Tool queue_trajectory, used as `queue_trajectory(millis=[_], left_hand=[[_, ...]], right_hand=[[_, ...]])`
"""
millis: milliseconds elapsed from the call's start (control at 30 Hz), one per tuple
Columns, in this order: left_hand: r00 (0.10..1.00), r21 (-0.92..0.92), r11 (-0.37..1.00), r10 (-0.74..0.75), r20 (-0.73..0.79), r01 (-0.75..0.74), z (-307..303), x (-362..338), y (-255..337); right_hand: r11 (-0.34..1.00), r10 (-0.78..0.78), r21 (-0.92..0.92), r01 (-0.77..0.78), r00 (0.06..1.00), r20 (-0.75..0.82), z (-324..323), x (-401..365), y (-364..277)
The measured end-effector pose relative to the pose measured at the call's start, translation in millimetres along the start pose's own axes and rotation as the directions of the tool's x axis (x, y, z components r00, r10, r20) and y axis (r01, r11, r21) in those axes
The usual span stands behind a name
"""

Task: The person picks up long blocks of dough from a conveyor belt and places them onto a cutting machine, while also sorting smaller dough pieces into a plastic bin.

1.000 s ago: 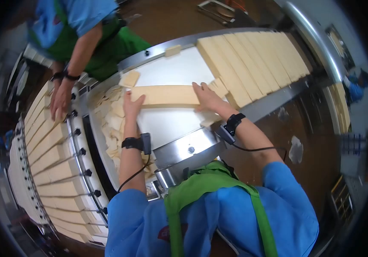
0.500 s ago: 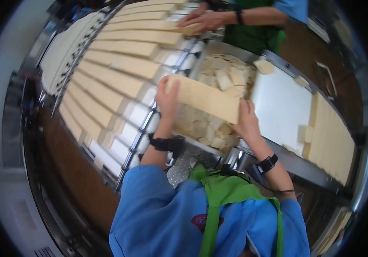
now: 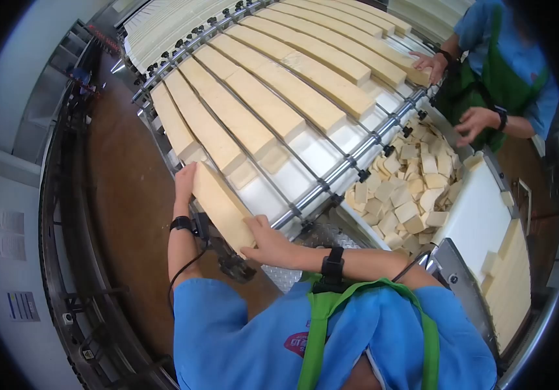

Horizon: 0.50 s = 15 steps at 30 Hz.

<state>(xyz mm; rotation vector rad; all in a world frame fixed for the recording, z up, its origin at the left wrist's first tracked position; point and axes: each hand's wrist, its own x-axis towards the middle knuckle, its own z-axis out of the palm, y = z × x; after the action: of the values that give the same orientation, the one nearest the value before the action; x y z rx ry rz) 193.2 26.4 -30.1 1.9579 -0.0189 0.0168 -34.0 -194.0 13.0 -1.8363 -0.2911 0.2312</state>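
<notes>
A long pale-yellow block is held between my two hands at the near left corner of the conveyor. My left hand grips its far end, close to the end of the leftmost row. Around its near end the fingers of my right hand are closed. Rows of similar long blocks lie side by side on the white conveyor, with metal rods between them. The undersides of my fingers are hidden.
A metal roller bar with black knobs edges the conveyor. Beyond it sit a bin of cut pieces and a white board with stacked slabs. At the right, a co-worker's hand touches a block.
My hands have moved left from above the bin to the conveyor's near left corner, where they hold a block. The view has turned left. The co-worker's hands are now apart.
</notes>
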Motion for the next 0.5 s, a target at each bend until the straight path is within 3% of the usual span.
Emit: queue_trajectory(millis=[67,100,167,200,300,400,500], left_hand=[[0.986,0.234,0.958,0.156,0.059,-0.166,-3,19,-29],[0.962,0.416,0.869,0.225,0.153,-0.269,-4,24,-26],[0.884,0.683,0.56,0.29,0.368,-0.468,-8,25,1],[0.844,0.741,0.404,0.268,0.465,-0.537,-9,26,19],[0.728,0.74,0.169,0.414,0.546,-0.651,-15,35,23],[0.742,0.753,0.258,0.524,0.417,-0.606,-13,35,27],[0.83,0.767,0.45,0.526,0.186,-0.457,-6,40,10]], right_hand=[[1.0,0.021,-0.003,-0.021,1.0,0.0,6,11,-1],[0.999,0.036,-0.004,-0.036,0.999,0.0,8,15,-1],[0.998,0.064,-0.015,-0.065,0.998,-0.011,16,26,8],[0.997,0.072,-0.022,-0.073,0.997,-0.021,17,31,9],[0.991,0.117,0.07,-0.118,0.993,0.017,23,38,10],[0.993,0.075,0.096,-0.075,0.997,0.006,28,53,15],[0.99,-0.137,0.027,0.138,0.99,-0.037,41,73,52]])
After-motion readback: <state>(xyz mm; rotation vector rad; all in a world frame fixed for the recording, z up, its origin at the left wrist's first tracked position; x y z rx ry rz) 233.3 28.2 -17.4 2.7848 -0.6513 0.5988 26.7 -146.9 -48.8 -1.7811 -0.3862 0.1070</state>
